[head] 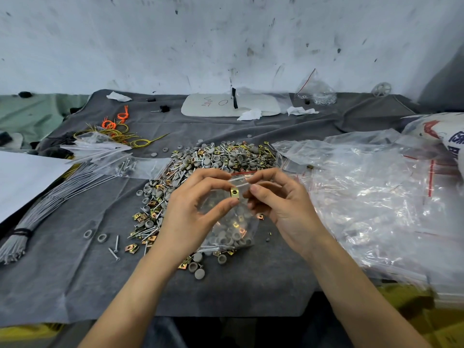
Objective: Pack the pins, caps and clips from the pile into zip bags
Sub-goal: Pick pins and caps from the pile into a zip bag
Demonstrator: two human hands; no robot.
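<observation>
left hand (185, 212), right hand (281, 202), holding zip bag (229, 223)

Workshop packing bench, hardware pile (200, 172), stacked zip bags (371, 197), scuffed wall (226, 33)

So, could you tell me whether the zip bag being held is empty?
Partly filled: grey caps, pins and gold clips lie at the bottom of the zip bag.

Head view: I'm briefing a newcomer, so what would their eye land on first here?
At centre, the left hand and right hand hold a part-filled zip bag, a brass clip between the thumbs. Behind them sprawls the pile of grey caps, pins and clips; a heap of clear bags fills the right.
</observation>
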